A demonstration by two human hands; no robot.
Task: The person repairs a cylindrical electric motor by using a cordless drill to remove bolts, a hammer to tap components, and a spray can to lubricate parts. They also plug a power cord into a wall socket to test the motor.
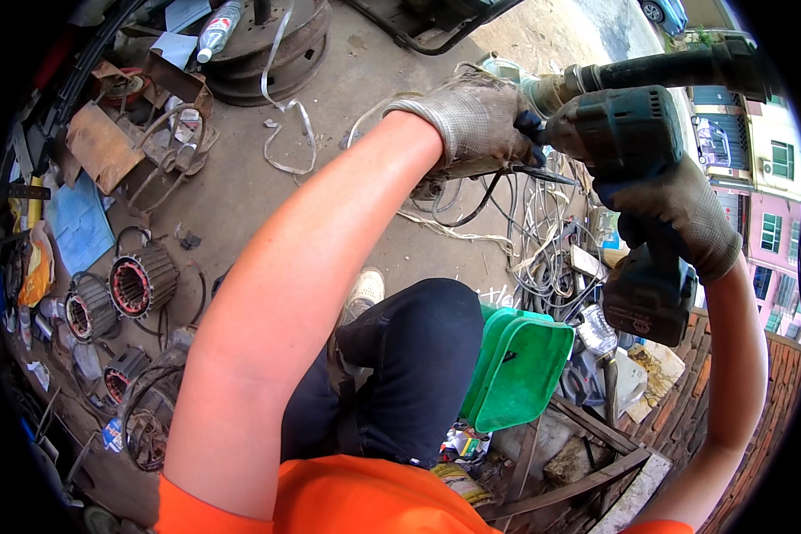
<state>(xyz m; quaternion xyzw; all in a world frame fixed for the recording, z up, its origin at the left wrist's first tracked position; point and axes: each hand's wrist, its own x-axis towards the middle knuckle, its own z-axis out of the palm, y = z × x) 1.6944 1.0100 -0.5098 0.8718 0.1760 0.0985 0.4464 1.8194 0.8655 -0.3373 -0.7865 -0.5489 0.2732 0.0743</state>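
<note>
My right hand (685, 209), in a dirty grey work glove, grips the handle of a teal-and-black cordless impact driver (618, 129). Its large battery (650, 294) hangs below the hand. The tool's nose points left, toward my left hand (485, 120), which is gloved as well. The left fingers are closed around or against something at the nose; the glove hides what it is. Just behind both lies a dark pipe (659, 73) with a pale metal fitting at its left end. Part of a dark flat piece (543, 173) and a cable show under the left hand.
A green plastic bin (518, 369) stands right of my knee, by tangled wires (543, 240). Motor stators (142, 278) and scrap metal lie on the left. A rusty wheel rim (271, 62) and a plastic bottle (218, 31) are at the far left. Brickwork (730, 418) runs along the right.
</note>
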